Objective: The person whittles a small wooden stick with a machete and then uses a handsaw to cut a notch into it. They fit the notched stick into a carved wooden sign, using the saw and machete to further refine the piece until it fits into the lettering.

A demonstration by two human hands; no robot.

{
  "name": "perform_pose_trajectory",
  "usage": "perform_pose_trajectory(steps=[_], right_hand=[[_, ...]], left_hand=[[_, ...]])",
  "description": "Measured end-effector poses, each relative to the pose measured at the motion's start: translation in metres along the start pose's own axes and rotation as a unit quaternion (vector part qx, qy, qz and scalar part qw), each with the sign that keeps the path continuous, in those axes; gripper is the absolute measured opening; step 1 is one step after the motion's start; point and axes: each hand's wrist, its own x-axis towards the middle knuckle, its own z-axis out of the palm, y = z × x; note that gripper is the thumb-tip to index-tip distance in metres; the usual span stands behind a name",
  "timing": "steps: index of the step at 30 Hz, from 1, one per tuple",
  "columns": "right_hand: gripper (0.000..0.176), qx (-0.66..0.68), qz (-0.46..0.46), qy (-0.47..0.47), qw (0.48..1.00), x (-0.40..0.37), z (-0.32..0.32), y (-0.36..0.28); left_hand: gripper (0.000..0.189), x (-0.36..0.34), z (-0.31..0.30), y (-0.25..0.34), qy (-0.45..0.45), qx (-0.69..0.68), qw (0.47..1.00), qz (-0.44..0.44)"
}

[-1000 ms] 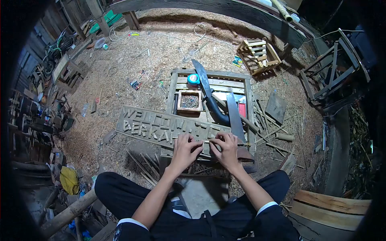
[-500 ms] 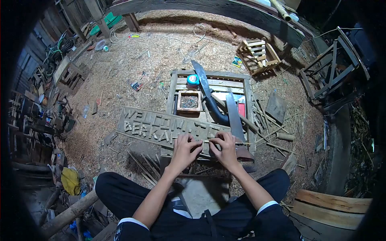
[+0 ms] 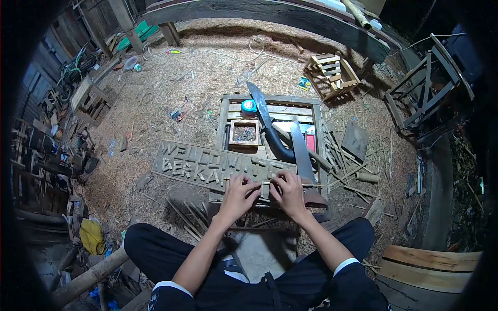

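Note:
Both hands hold a thin stick (image 3: pixel 314 185) level over the lower edge of a wooden board (image 3: pixel 158 165). Raised letters on the board read "WELCOM" and "BERKA"; the hands cover part of the lower row. My left hand (image 3: pixel 239 196) pinches the stick left of its middle. My right hand (image 3: pixel 288 193) grips it a little further right, fingers bent. A short pale length shows between the fingertips. Just beyond my right hand lies a handsaw (image 3: pixel 302 153), its handle toward me. A machete (image 3: pixel 262 106) with a dark curved handle rests on the slatted wooden table (image 3: pixel 224 116).
A blue tape measure (image 3: pixel 249 107) and a small wooden box (image 3: pixel 245 145) of small bits sit on the table. Loose sticks (image 3: pixel 342 166) lie to its right. A slatted crate (image 3: pixel 332 78) stands farther back on shavings. Planks (image 3: pixel 425 267) are at lower right.
The hands stay almost in place on the stick, with slight finger movement at the right hand. The view shifts slightly; nothing has been put down.

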Motion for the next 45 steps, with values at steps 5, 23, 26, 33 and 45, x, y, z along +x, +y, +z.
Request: perform_pose_trajectory(steps=[5,23,26,33,45], right_hand=[[0.021,0.027,-0.020,-0.013,0.999,0.003,-0.005,0.002],[0.019,0.004,-0.042,-0.032,0.999,0.006,-0.010,0.009],[0.018,-0.016,-0.063,-0.001,0.998,0.006,-0.005,0.010],[0.017,0.198,0.193,-0.019,0.961,0.011,-0.026,-0.013],[0.012,0.502,0.299,0.029,0.811,0.002,-0.049,-0.018]], left_hand=[[0.028,-0.002,-0.002,0.002,-0.006,-0.002,1.000,0.002],[0.028,-0.004,-0.005,-0.002,-0.005,-0.022,1.000,0.006],[0.027,-0.001,-0.002,-0.001,0.001,-0.016,1.000,0.010],[0.028,0.007,-0.001,0.014,0.026,-0.047,0.998,0.027],[0.023,0.017,0.018,0.068,0.063,-0.170,0.983,0.040]])
